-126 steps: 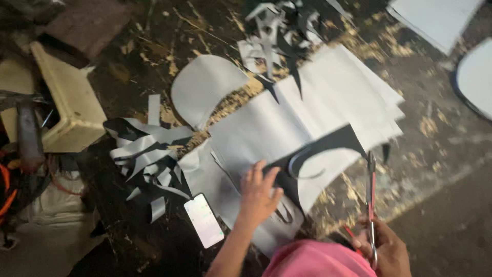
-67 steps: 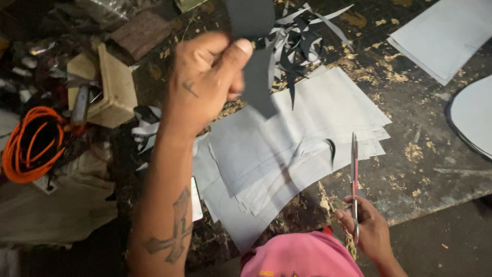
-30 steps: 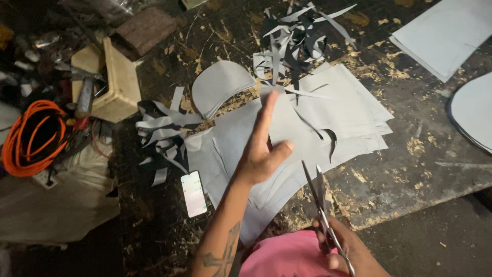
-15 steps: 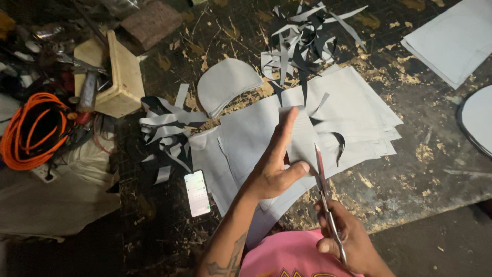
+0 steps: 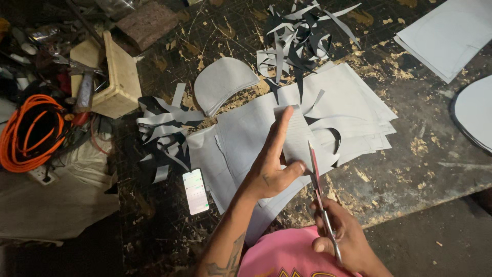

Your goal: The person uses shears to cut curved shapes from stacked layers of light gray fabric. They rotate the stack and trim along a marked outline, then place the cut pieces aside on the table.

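My left hand (image 5: 270, 165) holds up a small grey sheet piece (image 5: 296, 134), thumb under it and fingers flat behind it. My right hand (image 5: 342, 237) grips a pair of scissors (image 5: 316, 179) with red-edged blades, whose tips touch the right edge of that piece. Both hover above a stack of grey sheets (image 5: 353, 110) spread over the worn dark worktable (image 5: 430, 154). A curved black cut shows in the stack just right of the blades.
A cut rounded grey shape (image 5: 221, 83) lies behind the stack. Heaps of offcut strips lie at the back (image 5: 300, 38) and at the left (image 5: 164, 136). A phone (image 5: 195, 191) with a lit screen lies near the edge. Wooden box (image 5: 115, 77), orange cable (image 5: 28, 131), more sheets (image 5: 451, 33).
My left hand had reached up high with a dark piece, then came back down to the stack. It now holds a small grey piece, and the scissors have moved up against it.
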